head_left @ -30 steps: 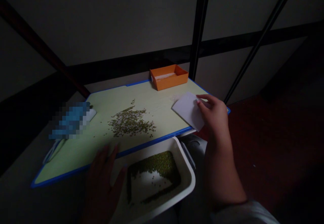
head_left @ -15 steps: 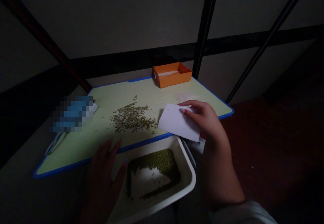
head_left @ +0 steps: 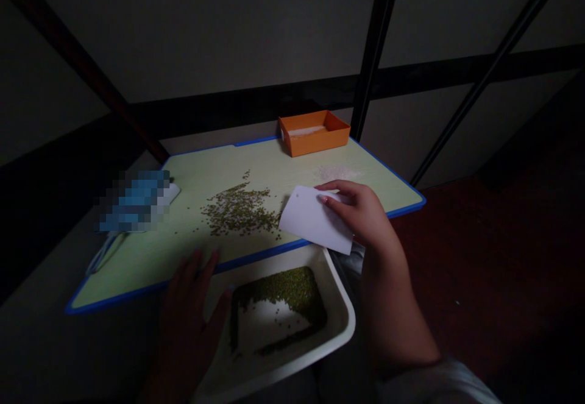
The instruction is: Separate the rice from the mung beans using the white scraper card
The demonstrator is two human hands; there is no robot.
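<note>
My right hand (head_left: 354,206) pinches a white card (head_left: 313,218), stiff and slightly bent, with a small hole near one corner. The card's left edge meets the right side of scattered small green beans (head_left: 240,212) on the pale green tabletop (head_left: 159,258). Below the table's front edge is a white basin (head_left: 345,325), with more green beans gathered along its far and right sides. My left hand (head_left: 189,318), in deep shadow, straddles the basin's left rim, thumb inside and fingers spread toward the table edge. That part of the rim is hidden.
An orange box (head_left: 317,142) with pale contents stands at the table's back right. In front of it lies a thin patch of pale grains (head_left: 338,172). A blurred blue object (head_left: 134,200) with a cord (head_left: 100,255) rests at the left. Dark-trimmed panels rise behind the table.
The card in my right hand has shifted slightly left, up to the beans. My left hand keeps its place at the basin. The whole view has moved a little.
</note>
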